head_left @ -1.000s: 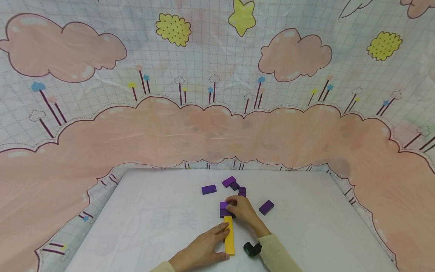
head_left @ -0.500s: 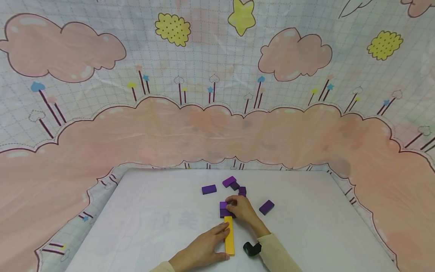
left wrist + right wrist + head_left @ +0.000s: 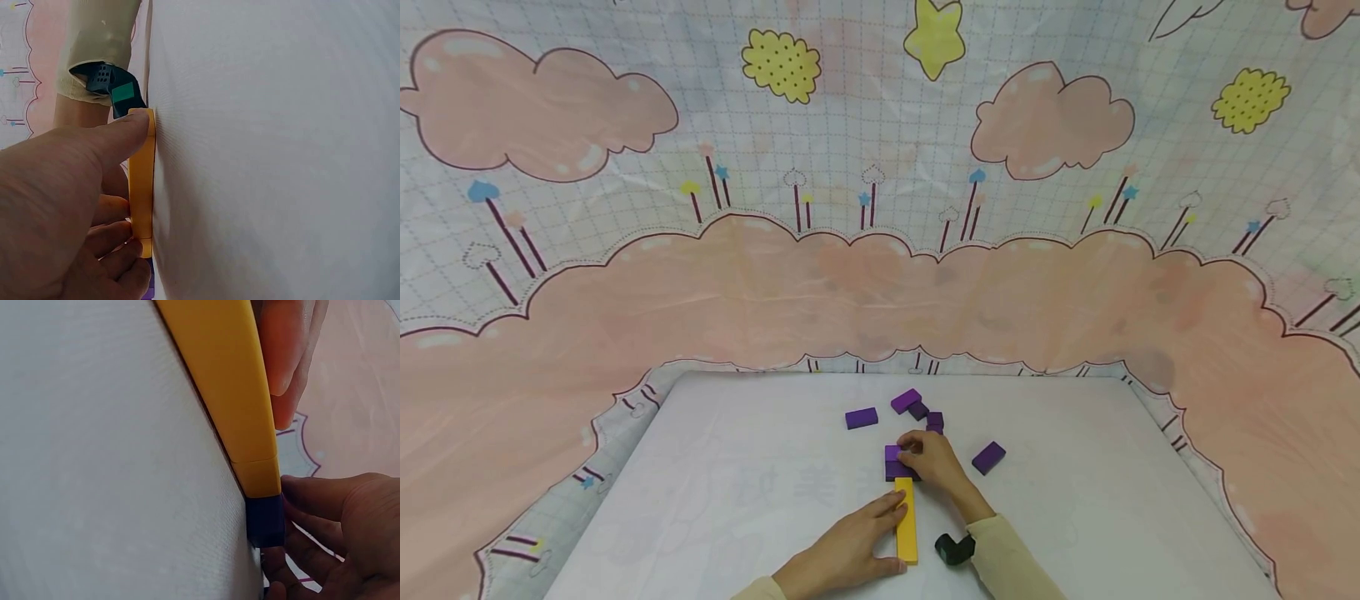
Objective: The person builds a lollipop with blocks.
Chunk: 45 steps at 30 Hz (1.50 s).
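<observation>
The yellow bar [image 3: 907,535] lies flat on the white tabletop, its length pointing away from the person, and thin seam lines cross it near its ends. Its far end meets the purple block [image 3: 897,472]; in the right wrist view the two are touching. A brighter purple part shows at the far side of this block, but I cannot tell if it is a separate piece. The left hand [image 3: 853,540] rests along the bar, its thumb at the near end and its fingers toward the far end, spread rather than closed around it. The right hand [image 3: 931,458] holds the purple block in a narrow grip between thumb and fingers. In the last second almost nothing has changed: both hands and all pieces keep their places. I judge from this that the hands are steadying or adjusting the joint, and nothing is being carried. Farther away there are loose purple blocks [image 3: 861,418], some near the right hand's fingers and one to its right. Beside the right sleeve [image 3: 1011,557] is a dark green object [image 3: 955,550], and behind the tabletop [image 3: 715,500] stands a cloth with printed clouds [image 3: 1052,125].
</observation>
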Available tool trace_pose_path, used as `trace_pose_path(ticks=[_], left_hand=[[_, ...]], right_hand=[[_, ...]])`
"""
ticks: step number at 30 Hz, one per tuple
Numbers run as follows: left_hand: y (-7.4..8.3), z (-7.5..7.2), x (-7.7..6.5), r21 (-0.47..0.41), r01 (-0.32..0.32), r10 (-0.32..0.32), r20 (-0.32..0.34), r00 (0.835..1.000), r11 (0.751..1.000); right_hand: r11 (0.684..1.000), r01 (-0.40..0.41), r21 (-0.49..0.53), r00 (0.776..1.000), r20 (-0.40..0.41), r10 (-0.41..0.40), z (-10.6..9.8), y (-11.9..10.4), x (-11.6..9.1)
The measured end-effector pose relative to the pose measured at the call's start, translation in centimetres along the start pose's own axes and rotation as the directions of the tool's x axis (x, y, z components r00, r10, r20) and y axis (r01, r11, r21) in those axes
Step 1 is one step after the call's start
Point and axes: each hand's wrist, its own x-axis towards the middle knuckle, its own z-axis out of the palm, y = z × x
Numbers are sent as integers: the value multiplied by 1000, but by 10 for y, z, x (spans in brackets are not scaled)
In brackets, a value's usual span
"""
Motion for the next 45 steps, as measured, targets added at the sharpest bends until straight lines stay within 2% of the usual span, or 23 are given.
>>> trace_pose_path(ticks=[4, 11, 25, 31, 39, 45], left_hand=[[-1, 0, 0, 3, -10, 10, -5, 1000, 1000], [-1, 2, 2, -14, 17, -17, 9, 1000, 1000], [-1, 2, 0, 0, -18, 18, -13, 1000, 1000], [-1, 2, 1, -16, 13, -13, 2, 1000, 1000], [-2, 2, 0, -9, 11, -11, 1, 1000, 1000], [-2, 1, -1, 1, 5, -5, -3, 1000, 1000]], right_hand=[[1000, -13, 4, 1000, 0, 13, 1, 1, 0], [1000, 8, -9, 1000, -2, -8, 1, 1, 0], [1000, 1, -24, 1000, 19, -1, 1, 0, -1], [1000, 19, -1, 1000, 16, -19, -3, -1, -4], [999, -11, 51, 1000, -23, 13, -15, -11, -10], [999, 39, 30, 997, -69, -37, -24, -17, -13]])
